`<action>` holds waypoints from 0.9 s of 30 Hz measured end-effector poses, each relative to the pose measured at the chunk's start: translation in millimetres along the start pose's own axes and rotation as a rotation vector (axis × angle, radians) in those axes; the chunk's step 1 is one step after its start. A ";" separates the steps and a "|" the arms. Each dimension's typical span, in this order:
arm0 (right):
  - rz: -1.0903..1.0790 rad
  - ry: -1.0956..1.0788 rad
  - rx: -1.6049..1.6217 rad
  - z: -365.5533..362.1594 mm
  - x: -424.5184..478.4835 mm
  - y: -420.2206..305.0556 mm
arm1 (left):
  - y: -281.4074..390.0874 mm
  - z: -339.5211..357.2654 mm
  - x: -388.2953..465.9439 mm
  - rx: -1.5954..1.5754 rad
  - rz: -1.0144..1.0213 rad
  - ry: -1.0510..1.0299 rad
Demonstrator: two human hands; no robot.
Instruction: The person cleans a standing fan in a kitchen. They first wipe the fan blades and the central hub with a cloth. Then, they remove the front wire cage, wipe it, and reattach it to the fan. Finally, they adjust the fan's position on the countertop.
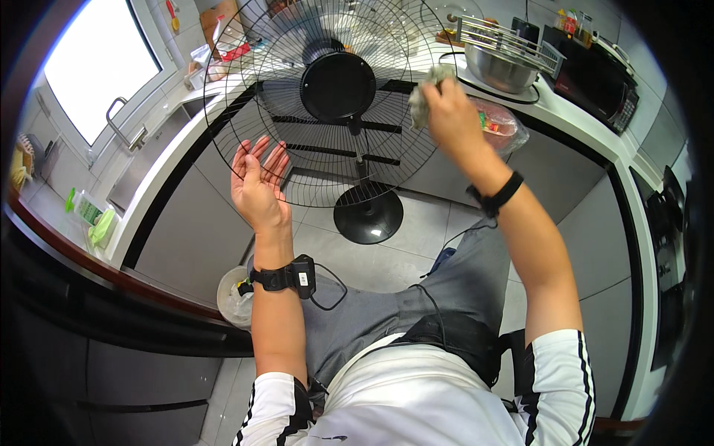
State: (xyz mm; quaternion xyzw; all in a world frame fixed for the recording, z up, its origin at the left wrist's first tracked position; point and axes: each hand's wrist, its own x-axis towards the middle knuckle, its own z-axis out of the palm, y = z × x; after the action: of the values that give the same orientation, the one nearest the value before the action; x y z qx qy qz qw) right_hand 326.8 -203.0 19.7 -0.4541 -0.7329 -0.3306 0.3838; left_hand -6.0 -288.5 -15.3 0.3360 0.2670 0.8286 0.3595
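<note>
A black pedestal fan stands before me, its wire grille [390,161] tilted towards me and its round base [368,214] on the tiled floor. Behind the wires shows the round black motor housing [338,86]. My left hand [260,181] is at the grille's lower left edge, palm up with fingers spread; whether the fingertips touch the wires is unclear. At the grille's right rim, my right hand [454,117] grips a crumpled grey-green cloth [427,97]. No blades can be made out through the wires.
Behind the fan runs a white countertop [577,125] with a steel bowl [499,67] under a wire rack and a black microwave [594,78]. A plastic bag [505,128] hangs near my right forearm. A lined bin [234,298] is beside my left forearm. A sink faucet [127,131] is left.
</note>
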 end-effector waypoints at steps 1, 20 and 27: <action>0.054 -0.065 0.060 6.2 -15.9 -14.5 | 0.0 -1.8 0.9 -0.022 0.013 -0.006; -0.199 -0.160 0.856 13.9 -14.1 -178.1 | -32.5 -2.3 -3.6 -0.298 -0.241 -0.243; 0.028 -0.311 0.754 -16.2 -33.0 -122.3 | -33.5 -2.8 -1.8 -0.344 -0.236 -0.269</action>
State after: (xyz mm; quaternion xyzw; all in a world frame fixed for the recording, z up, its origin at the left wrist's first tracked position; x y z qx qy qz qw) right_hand 228.2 -275.2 -17.5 -0.3363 -0.8458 0.0393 0.4124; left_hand 6.7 -270.4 -40.6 0.3438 0.1093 0.7620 0.5378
